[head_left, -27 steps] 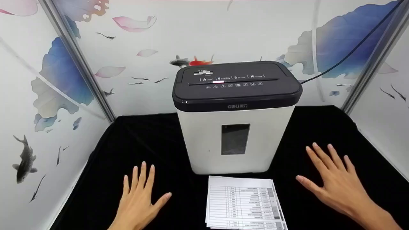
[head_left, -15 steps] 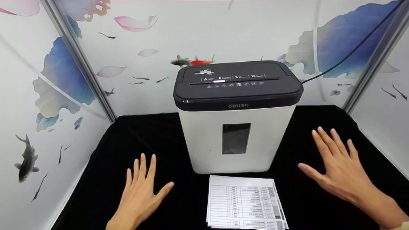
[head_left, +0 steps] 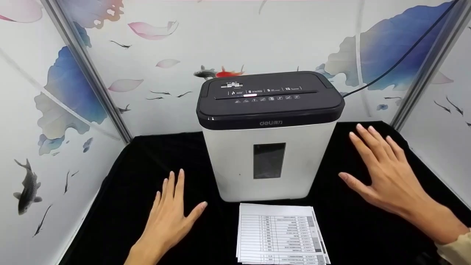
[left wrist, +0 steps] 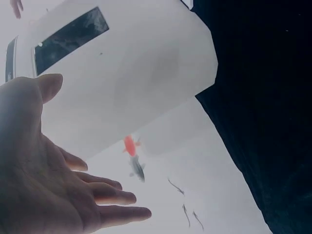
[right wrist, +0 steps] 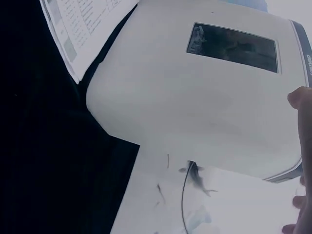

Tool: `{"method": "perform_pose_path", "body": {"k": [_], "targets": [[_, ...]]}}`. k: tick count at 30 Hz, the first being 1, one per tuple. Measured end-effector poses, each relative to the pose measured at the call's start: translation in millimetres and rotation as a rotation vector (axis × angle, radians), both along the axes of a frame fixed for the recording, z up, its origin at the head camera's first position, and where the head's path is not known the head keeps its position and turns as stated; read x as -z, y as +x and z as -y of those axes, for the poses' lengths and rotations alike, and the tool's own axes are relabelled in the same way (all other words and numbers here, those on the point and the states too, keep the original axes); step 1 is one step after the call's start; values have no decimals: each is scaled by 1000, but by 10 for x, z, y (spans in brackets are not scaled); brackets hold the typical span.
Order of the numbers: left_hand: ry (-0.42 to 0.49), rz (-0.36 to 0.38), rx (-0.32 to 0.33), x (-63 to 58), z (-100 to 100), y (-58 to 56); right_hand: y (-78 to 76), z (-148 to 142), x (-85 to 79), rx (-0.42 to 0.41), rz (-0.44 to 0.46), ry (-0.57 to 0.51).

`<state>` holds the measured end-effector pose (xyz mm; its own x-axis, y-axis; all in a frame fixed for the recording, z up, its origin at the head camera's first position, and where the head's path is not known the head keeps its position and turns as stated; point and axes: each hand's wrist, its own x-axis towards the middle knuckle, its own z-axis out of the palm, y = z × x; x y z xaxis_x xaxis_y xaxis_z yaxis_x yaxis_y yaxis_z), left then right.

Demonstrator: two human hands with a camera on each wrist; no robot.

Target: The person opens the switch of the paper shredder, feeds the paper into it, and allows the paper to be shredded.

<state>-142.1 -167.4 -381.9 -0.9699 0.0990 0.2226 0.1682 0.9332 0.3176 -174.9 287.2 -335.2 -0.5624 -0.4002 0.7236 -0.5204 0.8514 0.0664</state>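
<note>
A paper shredder (head_left: 232, 158) with a black lid and white bin stands upright in the middle of the head view. In front of it lies a stack of printed sheets (head_left: 276, 232), slightly uneven at the edges. To the shredder's left, my left hand (head_left: 167, 217) is held with its fingers extended and thumb spread, gripping nothing. My right hand (head_left: 390, 180), also with extended fingers and nothing in it, is on the other side, nearer the lid's height. In the right wrist view, only part of that right hand (right wrist: 304, 146) shows, at the right edge.
Black cloth (head_left: 154, 158) covers the table. Printed white panels (head_left: 265, 40) with metal posts (head_left: 88, 73) close off the back and both sides. A black power cord (head_left: 401, 59) runs from behind the shredder up to the upper right.
Both hands have moved forward, away from the camera. The left has also shifted rightward, closer to the shredder. Shredder and sheets stay in place, apart from a slight camera shift.
</note>
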Motion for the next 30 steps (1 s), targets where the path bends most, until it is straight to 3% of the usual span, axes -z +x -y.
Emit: {"method": "perform_pose_path", "body": {"k": [4,9,21,26,30], "targets": [[42,-13,-2,-29,-52,-34,-27,120,-164,-53,-115,6],[92,-22,-37,-78,-131,-88,-47,270,-364,-101,-182,17],[167,-75,-50,-119,-313,-189,-170,680,-666,-229,-191,156],[180,-65,-54,-104,-366,-253,-232,824,-805,-277,-161,211],[241,-57,-60,-79,-400,-297,-283,934,-913,-319,-128,226]]}}
